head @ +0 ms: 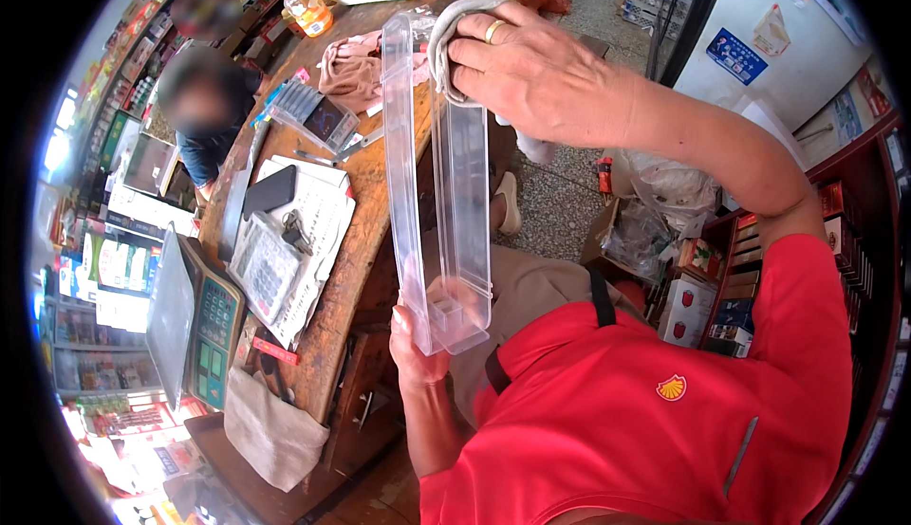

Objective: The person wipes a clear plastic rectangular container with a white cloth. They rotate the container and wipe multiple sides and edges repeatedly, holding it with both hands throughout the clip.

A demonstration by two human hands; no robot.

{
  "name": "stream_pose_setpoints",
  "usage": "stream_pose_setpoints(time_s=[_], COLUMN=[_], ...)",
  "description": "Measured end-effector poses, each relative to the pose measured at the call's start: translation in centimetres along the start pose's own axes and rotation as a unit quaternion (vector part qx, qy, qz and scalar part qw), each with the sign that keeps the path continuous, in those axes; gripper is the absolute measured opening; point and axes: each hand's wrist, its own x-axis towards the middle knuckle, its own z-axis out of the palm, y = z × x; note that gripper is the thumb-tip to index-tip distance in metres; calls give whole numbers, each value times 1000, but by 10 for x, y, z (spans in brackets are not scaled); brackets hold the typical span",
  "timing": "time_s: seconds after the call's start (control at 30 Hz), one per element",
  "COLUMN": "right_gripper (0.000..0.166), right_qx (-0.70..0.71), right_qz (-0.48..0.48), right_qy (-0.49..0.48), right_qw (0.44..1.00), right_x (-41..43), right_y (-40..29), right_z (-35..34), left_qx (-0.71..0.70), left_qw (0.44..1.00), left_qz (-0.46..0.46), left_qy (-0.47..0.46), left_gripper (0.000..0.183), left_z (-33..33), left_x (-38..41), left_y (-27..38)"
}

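A long, clear plastic box (466, 191), open-fronted with a small divided compartment at its lower end, is held upright and slightly tilted beside the wooden table's edge. My left hand (420, 343) grips its lower end, some fingers seen through the plastic. At the upper end, my right hand (530, 62), with a ring on one finger, presses a folded grey cloth (452, 41) over the rim. Part of the cloth is hidden under the fingers. On the table lie a pinkish-brown cloth (352, 70), a knife (363, 144) and a clear case of blue items (313, 112).
The worn wooden table (341, 240) bears a black phone (270, 191), a plastic-covered calculator (267, 265), keys, papers, a digital scale (213, 333) and a bottle of orange liquid (309, 13). A person (206, 105) is across the table. Boxes fill a shelf (726, 276) at right.
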Motion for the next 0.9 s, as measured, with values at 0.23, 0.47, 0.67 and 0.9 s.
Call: stream_pose_setpoints(time_s=[0.23,0.47,0.67,0.9], right_gripper=[20,19,21,19], right_qx=[12,-33,-34,-113], right_qz=[-18,-56,4,24], right_qy=[14,43,3,-39], right_qw=[1000,997,999,993], right_x=[-13,-12,-11,-12], right_y=[-31,-30,1,-10], right_z=[-11,-10,-1,-1], left_qx=[22,66,62,124], left_qw=[1000,994,998,989], left_qz=[1,4,-25,-5], left_qy=[18,92,21,77], left_gripper=[79,88,83,87], left_z=[3,13,4,31], left_x=[-4,2,-3,4], left_y=[3,-1,0,6])
